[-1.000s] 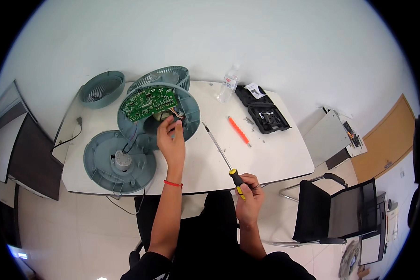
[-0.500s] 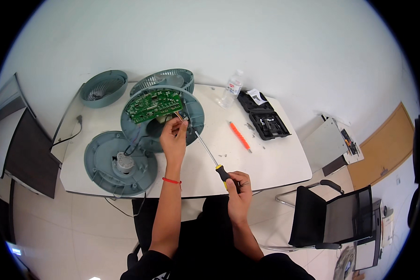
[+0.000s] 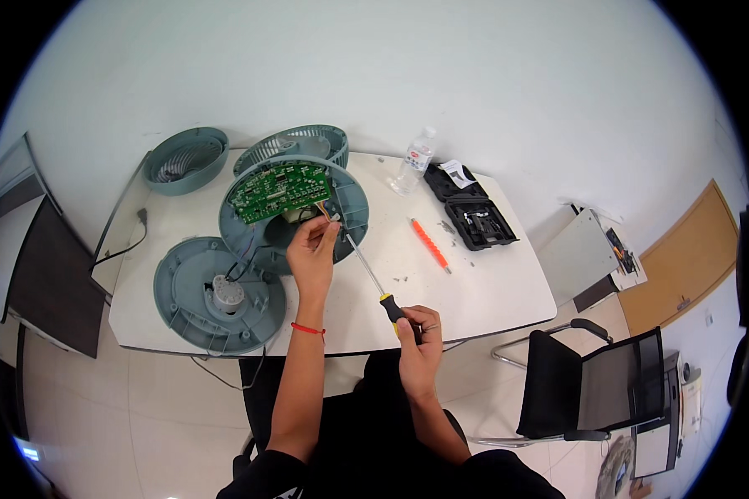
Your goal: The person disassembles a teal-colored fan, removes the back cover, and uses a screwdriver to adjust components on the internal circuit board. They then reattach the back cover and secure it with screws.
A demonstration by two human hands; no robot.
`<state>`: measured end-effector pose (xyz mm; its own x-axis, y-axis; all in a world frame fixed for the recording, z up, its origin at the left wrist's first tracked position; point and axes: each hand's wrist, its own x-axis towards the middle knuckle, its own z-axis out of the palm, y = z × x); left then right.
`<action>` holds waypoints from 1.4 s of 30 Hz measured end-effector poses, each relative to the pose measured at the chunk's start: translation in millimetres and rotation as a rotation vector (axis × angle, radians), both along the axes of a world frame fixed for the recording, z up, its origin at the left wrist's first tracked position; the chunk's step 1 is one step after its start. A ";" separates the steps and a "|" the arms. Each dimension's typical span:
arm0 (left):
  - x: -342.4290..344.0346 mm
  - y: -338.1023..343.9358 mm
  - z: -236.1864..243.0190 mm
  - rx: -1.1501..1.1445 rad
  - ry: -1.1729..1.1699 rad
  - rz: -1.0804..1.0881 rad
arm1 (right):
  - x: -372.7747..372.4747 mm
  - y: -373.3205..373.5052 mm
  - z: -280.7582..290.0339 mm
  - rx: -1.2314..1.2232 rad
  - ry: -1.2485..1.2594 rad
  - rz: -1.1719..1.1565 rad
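A clear bottle (image 3: 414, 166), open black tool case (image 3: 483, 224) and orange rod (image 3: 430, 246) lie to the right; a green circuit board (image 3: 281, 190) partly covers the round fan housing (image 3: 355, 200). My left hand (image 3: 312, 259) pinches coloured wires (image 3: 322, 209) beside it. My right hand (image 3: 420, 349), fingers curled, grips a screwdriver (image 3: 368, 269) slanting up-left, tip by the housing's lower edge. White table (image 3: 491, 291), pale wall (image 3: 374, 66).

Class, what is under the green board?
The board covers part of the round housing, whose rim shows beyond it; wires show at its lower right. Whatever lies directly beneath is hidden.
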<state>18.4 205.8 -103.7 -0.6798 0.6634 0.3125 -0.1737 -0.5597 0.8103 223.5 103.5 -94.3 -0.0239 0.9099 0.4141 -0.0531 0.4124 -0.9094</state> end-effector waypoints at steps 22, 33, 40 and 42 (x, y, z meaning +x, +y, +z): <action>-2.5 4.2 -10.1 0.025 0.048 0.033 | -9.5 2.7 2.6 0.037 -0.077 -0.076; 3.5 7.3 -11.3 0.054 0.153 0.127 | -21.2 -3.9 12.4 0.097 -0.210 -0.156; 5.5 9.4 -11.2 0.064 0.145 0.120 | -28.1 -7.5 11.1 0.108 -0.238 -0.170; 4.9 10.5 -13.0 0.074 0.117 0.093 | -29.9 -7.5 8.5 0.132 -0.248 -0.177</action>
<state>23.2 216.3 -116.7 -0.6936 0.5712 0.4389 -0.0252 -0.6281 0.7777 193.6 96.0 -85.8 0.0147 0.8480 0.5299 0.2464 0.5105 -0.8238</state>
